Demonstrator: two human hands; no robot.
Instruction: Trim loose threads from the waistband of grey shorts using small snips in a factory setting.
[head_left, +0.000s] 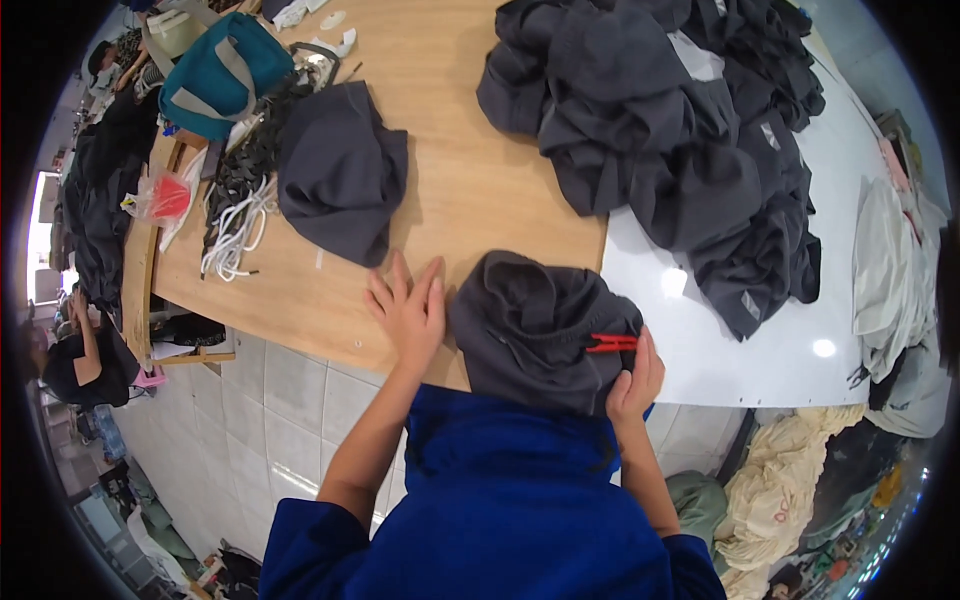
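Note:
A dark grey garment [535,325] lies bunched at the near edge of the wooden table [470,190]. My left hand [408,308] rests flat on the wood just left of it, fingers spread, touching its edge. My right hand [635,385] is curled at the garment's right side, by a small red tool [611,343] that lies against the cloth; whether the fingers grip the tool I cannot tell. My blue sleeves come in from below.
A second folded grey garment [342,170] lies to the far left, a big heap of dark garments [680,130] to the far right on a white surface [700,340]. A teal bag [225,70], cords [235,230] and a red bag [165,195] crowd the left edge. Another person [85,350] sits at left.

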